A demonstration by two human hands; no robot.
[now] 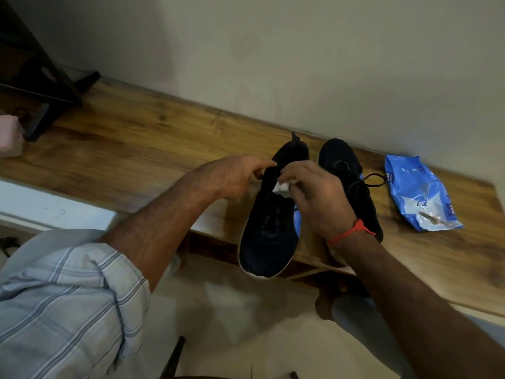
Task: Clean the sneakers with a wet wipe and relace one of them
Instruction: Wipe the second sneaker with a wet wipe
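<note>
Two black sneakers lie on a wooden bench (pixel 136 138). The near sneaker (pixel 269 228) has a white sole edge, and its toe hangs over the bench's front edge. My left hand (pixel 235 176) pinches something dark at its collar, apparently the lace. My right hand (pixel 319 198) holds a crumpled white wet wipe (pixel 281 187) against the sneaker's opening, and a red thread circles that wrist. The second sneaker (pixel 344 170) lies to the right, partly behind my right hand, with a black lace loop (pixel 375 179) trailing toward the wipe pack.
A blue wet-wipe pack (pixel 420 195) lies on the bench at the right. The wall runs right behind the bench. Dark furniture legs (pixel 46 105) and a pink cloth (pixel 9 138) sit at the bench's left end. Pale floor lies below.
</note>
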